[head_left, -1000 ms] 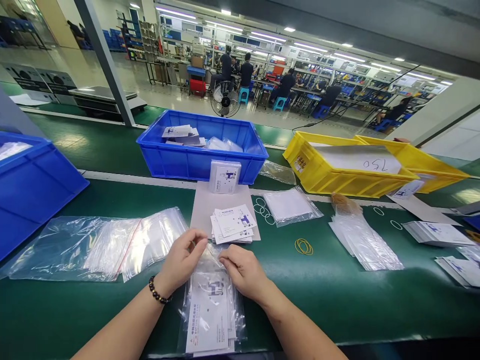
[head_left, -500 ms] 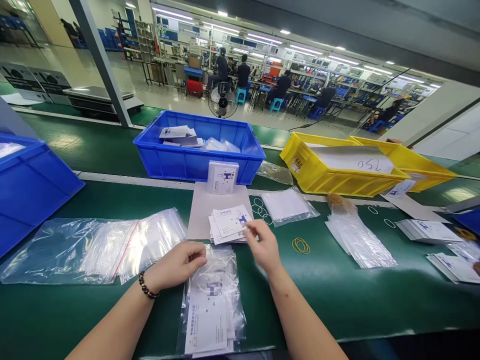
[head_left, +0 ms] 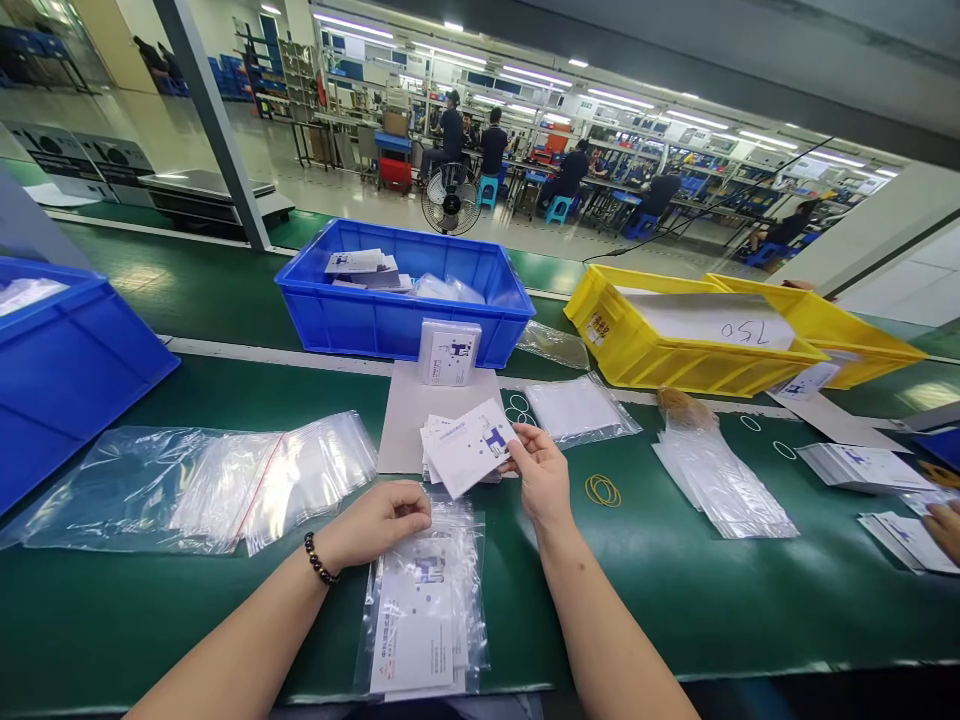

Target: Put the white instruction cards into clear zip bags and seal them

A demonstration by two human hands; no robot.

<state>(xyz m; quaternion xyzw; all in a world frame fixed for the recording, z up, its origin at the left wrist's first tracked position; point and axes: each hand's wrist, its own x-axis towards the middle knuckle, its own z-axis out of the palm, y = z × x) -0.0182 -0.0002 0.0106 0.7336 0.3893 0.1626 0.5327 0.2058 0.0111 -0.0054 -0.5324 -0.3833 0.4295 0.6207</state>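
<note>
My right hand [head_left: 540,475] pinches the edge of a white printed booklet [head_left: 469,450] between thumb and fingers, tilted above a small pile of like booklets [head_left: 435,430]. Nearer to me, my left hand [head_left: 386,525] has its fingers curled at the top end of a clear zip bag [head_left: 469,570]; the fingertips are partly hidden. That bag lies on a stack of others, with printed booklets [head_left: 412,640] showing through the plastic. A grey card sheet [head_left: 397,425] lies under the pile, and an upright booklet stack [head_left: 450,352] stands on its far end.
Clear bags [head_left: 307,480] fan out at the left. Behind are a blue bin [head_left: 397,315] and a yellow bin [head_left: 697,365]; another blue bin [head_left: 82,370] stands at far left. Rubber bands [head_left: 602,490] lie to the right. Another person's hand [head_left: 945,525] is at the right edge.
My right hand has taken hold of the top booklet and lifted it off the pile, tilting it. My left hand has shifted slightly right along the bag's top.
</note>
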